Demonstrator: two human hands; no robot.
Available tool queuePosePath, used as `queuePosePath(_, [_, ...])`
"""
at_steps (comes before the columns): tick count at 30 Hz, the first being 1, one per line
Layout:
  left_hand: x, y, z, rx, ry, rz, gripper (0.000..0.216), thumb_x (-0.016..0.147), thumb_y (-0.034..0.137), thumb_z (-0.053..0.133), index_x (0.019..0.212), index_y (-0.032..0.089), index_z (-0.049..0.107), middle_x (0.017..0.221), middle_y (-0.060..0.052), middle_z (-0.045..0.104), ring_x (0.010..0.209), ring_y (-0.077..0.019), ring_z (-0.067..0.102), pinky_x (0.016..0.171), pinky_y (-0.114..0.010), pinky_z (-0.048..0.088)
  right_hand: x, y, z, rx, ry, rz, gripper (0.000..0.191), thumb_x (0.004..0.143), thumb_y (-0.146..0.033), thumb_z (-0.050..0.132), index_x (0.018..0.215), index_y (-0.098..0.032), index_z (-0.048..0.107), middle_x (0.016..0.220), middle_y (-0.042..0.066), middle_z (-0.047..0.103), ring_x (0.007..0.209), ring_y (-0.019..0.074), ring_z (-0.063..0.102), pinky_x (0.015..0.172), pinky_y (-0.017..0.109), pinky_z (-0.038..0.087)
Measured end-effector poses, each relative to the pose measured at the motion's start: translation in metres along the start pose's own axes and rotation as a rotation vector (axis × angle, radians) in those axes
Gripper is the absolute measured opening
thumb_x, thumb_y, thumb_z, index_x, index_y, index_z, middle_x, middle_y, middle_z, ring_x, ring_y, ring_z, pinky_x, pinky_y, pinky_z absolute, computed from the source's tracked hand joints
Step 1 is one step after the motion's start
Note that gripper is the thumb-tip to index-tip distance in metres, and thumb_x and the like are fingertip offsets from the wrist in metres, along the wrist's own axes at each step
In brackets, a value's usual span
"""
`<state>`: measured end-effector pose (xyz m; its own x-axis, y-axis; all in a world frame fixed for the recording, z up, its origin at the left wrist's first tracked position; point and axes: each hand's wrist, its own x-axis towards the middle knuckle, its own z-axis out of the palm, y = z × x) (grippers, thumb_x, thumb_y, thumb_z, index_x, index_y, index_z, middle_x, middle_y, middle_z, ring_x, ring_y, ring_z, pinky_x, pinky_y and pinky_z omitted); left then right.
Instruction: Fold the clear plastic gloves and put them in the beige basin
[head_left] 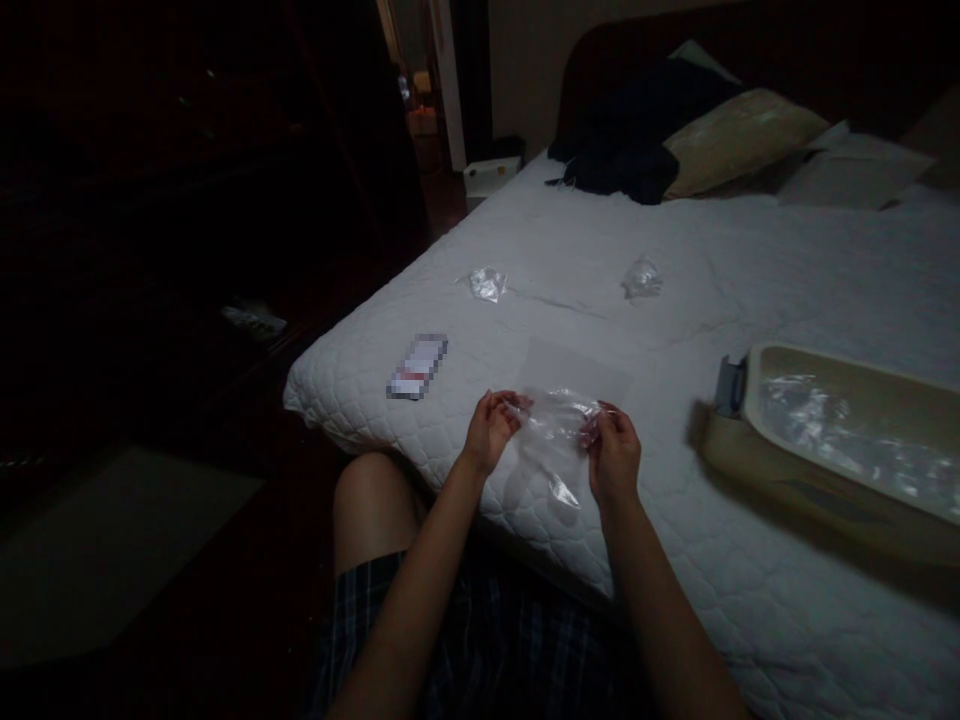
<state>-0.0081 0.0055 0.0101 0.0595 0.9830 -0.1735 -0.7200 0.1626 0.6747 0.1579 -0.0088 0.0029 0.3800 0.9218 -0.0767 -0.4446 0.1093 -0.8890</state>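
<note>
Currently, the left hand (491,437) and right hand (616,452) pinch opposite sides of a clear bag (553,440) over the near side of the bed (697,600), left of the tub (795,475). The bag could slip or tear if pulled unevenly. The phone (417,367) is blurred, and no brand or label can be read

Across the white bed (555,240) there's a phone (417,367), crumpled plastic (488,285), a second plastic clump (642,279), a beige tub (795,475), and, up top, a pillow (746,140)!
</note>
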Motion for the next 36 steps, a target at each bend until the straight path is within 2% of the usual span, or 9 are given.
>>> queuePosePath(4, [0.001,-0.004,0.001,0.075,0.038,0.028,0.034,0.070,0.046,0.059,0.087,0.018,0.056,0.085,-0.005,0.066,0.089,-0.0204,0.062,0.079,-0.032,0.044,0.002,-0.002,-0.002,-0.004,-0.008,0.043,0.023,0.068,-0.034,0.063,0.089,-0.024,0.061,0.068,-0.005,0.055,0.054,0.0075,0.050,0.045,0.019,0.041])
queuePosePath(10, [0.005,-0.014,-0.003,0.319,0.068,0.083,0.032,0.065,0.033,0.068,0.089,0.018,0.053,0.075,-0.002,0.067,0.072,-0.0153,0.063,0.066,-0.025,0.044,0.006,-0.004,-0.007,-0.089,-0.034,0.035,0.032,0.066,-0.031,0.066,0.096,-0.024,0.061,0.071,-0.005,0.055,0.062,0.0085,0.053,0.059,0.023,0.048])
queuePosePath(19, [-0.004,0.004,-0.004,0.485,0.128,0.009,0.034,0.062,0.029,0.069,0.089,0.018,0.051,0.070,-0.002,0.064,0.061,-0.0136,0.060,0.055,-0.023,0.042,0.045,-0.012,-0.027,-0.507,-0.134,-0.111,0.053,0.064,-0.038,0.067,0.112,-0.021,0.052,0.075,-0.002,0.056,0.052,0.0098,0.050,0.046,0.024,0.042])
queuePosePath(21, [-0.003,0.012,-0.005,0.691,0.183,0.103,0.026,0.067,0.029,0.064,0.088,0.019,0.053,0.071,-0.002,0.062,0.058,-0.0126,0.058,0.054,-0.023,0.043,0.047,-0.012,-0.027,-0.615,-0.115,-0.217,0.048,0.068,-0.040,0.063,0.111,-0.021,0.053,0.078,0.000,0.056,0.054,0.0111,0.050,0.050,0.027,0.045])
queuePosePath(23, [-0.001,0.018,-0.006,0.977,0.206,0.311,0.021,0.072,0.027,0.059,0.090,0.019,0.055,0.080,-0.004,0.062,0.067,-0.0145,0.059,0.063,-0.027,0.047,0.043,-0.011,-0.024,-0.748,-0.052,-0.416,0.037,0.073,-0.038,0.059,0.105,-0.020,0.056,0.084,0.003,0.056,0.064,0.0138,0.053,0.060,0.031,0.047])
queuePosePath(26, [0.006,0.022,-0.005,1.374,-0.015,0.635,0.027,0.078,0.025,0.052,0.104,0.019,0.057,0.110,-0.010,0.059,0.103,-0.0205,0.055,0.090,-0.036,0.043,0.032,-0.011,-0.022,-0.926,-0.055,-0.703,0.023,0.077,-0.033,0.056,0.095,-0.018,0.060,0.088,0.007,0.057,0.078,0.0176,0.054,0.072,0.034,0.047])
queuePosePath(28, [0.012,0.020,-0.005,1.560,-0.268,0.734,0.034,0.081,0.025,0.049,0.113,0.018,0.054,0.124,-0.010,0.052,0.119,-0.0218,0.044,0.100,-0.040,0.035,0.025,-0.010,-0.022,-0.997,-0.181,-0.796,0.020,0.078,-0.031,0.056,0.092,-0.018,0.061,0.088,0.007,0.058,0.082,0.0188,0.054,0.075,0.034,0.047])
queuePosePath(30, [0.019,0.014,-0.009,1.693,-0.427,0.765,0.036,0.082,0.026,0.047,0.117,0.017,0.052,0.128,-0.010,0.050,0.123,-0.0220,0.040,0.103,-0.043,0.032,0.023,-0.008,-0.023,-1.046,-0.315,-0.826,0.019,0.078,-0.031,0.057,0.092,-0.019,0.062,0.089,0.007,0.059,0.086,0.0195,0.055,0.079,0.036,0.047])
queuePosePath(36, [0.028,0.002,-0.019,1.784,-0.382,0.802,0.037,0.085,0.028,0.044,0.119,0.016,0.052,0.129,-0.011,0.049,0.124,-0.0215,0.040,0.104,-0.042,0.031,0.029,-0.002,-0.027,-1.114,-0.396,-0.770,0.019,0.079,-0.031,0.055,0.092,-0.020,0.064,0.096,0.009,0.059,0.090,0.0214,0.055,0.081,0.040,0.047])
